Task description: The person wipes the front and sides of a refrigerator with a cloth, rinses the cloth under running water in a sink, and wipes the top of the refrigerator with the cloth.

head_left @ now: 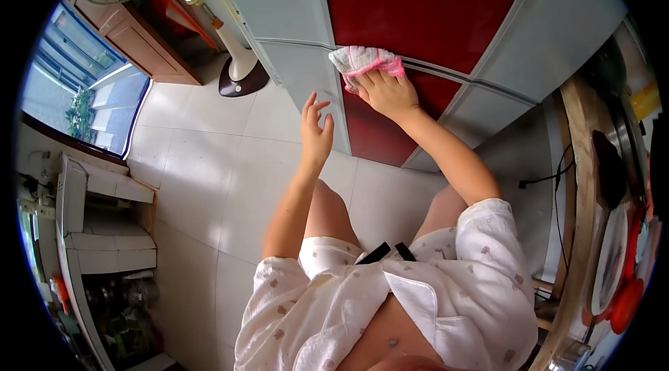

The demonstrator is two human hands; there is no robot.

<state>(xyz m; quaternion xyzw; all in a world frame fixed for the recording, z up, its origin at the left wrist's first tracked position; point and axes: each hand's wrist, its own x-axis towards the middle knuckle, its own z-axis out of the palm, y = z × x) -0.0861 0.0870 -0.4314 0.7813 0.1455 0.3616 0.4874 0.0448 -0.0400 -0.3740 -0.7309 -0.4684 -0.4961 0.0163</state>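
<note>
My right hand (390,95) presses a white and pink cleaning cloth (362,61) against the front of a tall cabinet. The cloth lies bunched across the groove at the left edge of the cabinet's glossy red panel (425,1), partly over the grey frame beside it. Its underside is hidden. My left hand (317,130) hangs in the air in front of the grey side panel (296,67), fingers apart and holding nothing. It is to the left of the cloth and does not touch it.
A standing fan (240,57) is at the back left, near a brown wooden cabinet (150,43) and a glass doorway (83,92). White tiled shelving (115,252) lines the left. On the right, a wooden counter (582,162) carries kitchenware, with a black cable (559,190) hanging down.
</note>
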